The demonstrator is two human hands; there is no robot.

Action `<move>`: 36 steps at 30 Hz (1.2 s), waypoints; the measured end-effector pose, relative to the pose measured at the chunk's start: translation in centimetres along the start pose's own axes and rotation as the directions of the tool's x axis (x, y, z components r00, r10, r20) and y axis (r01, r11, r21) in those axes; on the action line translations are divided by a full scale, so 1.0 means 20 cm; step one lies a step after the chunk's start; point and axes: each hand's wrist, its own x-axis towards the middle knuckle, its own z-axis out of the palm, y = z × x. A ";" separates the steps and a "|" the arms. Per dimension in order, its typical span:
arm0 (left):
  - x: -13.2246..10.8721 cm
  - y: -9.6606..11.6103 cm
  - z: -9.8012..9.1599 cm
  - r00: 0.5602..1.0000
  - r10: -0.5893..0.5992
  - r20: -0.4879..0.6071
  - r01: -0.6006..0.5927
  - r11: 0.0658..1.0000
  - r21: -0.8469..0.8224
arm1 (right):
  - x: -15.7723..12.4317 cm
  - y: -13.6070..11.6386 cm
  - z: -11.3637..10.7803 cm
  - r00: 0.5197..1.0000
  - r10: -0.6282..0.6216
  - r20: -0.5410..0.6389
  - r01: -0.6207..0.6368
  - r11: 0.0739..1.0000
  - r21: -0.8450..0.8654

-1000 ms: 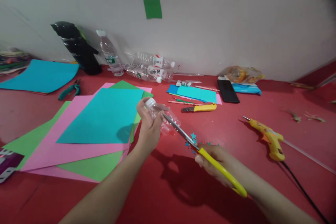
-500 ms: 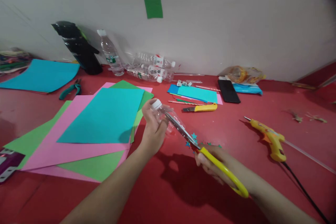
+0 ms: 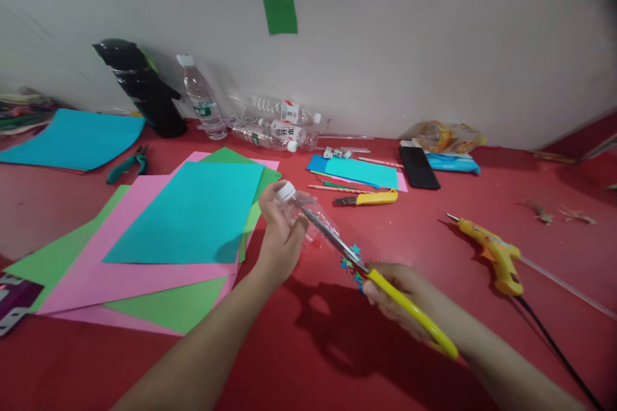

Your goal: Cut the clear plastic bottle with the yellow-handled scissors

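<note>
My left hand [image 3: 282, 241] is wrapped round the neck end of a clear plastic bottle piece [image 3: 321, 221] with a white cap [image 3: 285, 191]. It is held tilted above the red table. In my right hand [image 3: 402, 298] is a pair of scissors [image 3: 340, 244] with yellow handles. Their blades lie against the clear plastic, tips close to my left thumb; whether they cut into it I cannot tell. Small blue and green paper stars [image 3: 354, 263] lie on the table beneath the scissors, partly hidden by my right hand.
Coloured paper sheets [image 3: 193, 212] are spread on the left, with pliers [image 3: 128, 166] behind. Along the wall stand a black flask [image 3: 144, 93] and plastic bottles [image 3: 205, 106]. A utility knife [image 3: 369, 198], a phone [image 3: 418, 167] and a corded yellow glue gun [image 3: 491, 253] lie toward the right.
The scissor handles have closed together a little in my right hand, and more of the paper stars show beside it. My left hand and the bottle piece stay almost in place.
</note>
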 end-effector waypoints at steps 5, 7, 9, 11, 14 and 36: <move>-0.01 -0.02 -0.01 0.998 0.030 0.059 -0.030 1.000 0.001 | -0.01 -0.01 0.01 1.000 0.015 0.003 -0.015 0.999 -0.036; -0.01 -0.03 -0.01 0.996 0.045 0.077 -0.047 0.999 0.018 | -0.01 -0.01 0.01 1.000 0.006 0.000 -0.006 0.999 -0.035; -0.01 -0.03 -0.01 0.994 0.069 0.083 -0.072 0.997 0.032 | -0.01 -0.02 0.01 1.000 0.021 -0.003 -0.021 1.000 -0.012; -0.02 -0.04 -0.01 0.992 0.094 0.089 -0.098 0.994 0.042 | -0.01 -0.02 0.01 0.999 0.051 -0.007 -0.051 0.999 0.018; -0.02 -0.05 -0.02 0.989 0.111 0.096 -0.118 0.991 0.061 | -0.02 -0.04 0.01 0.997 0.083 -0.001 -0.083 0.996 0.031; -0.02 -0.05 -0.02 0.989 0.114 0.094 -0.124 0.987 0.105 | -0.01 0.06 0.01 0.998 0.007 -0.061 -0.006 1.000 0.028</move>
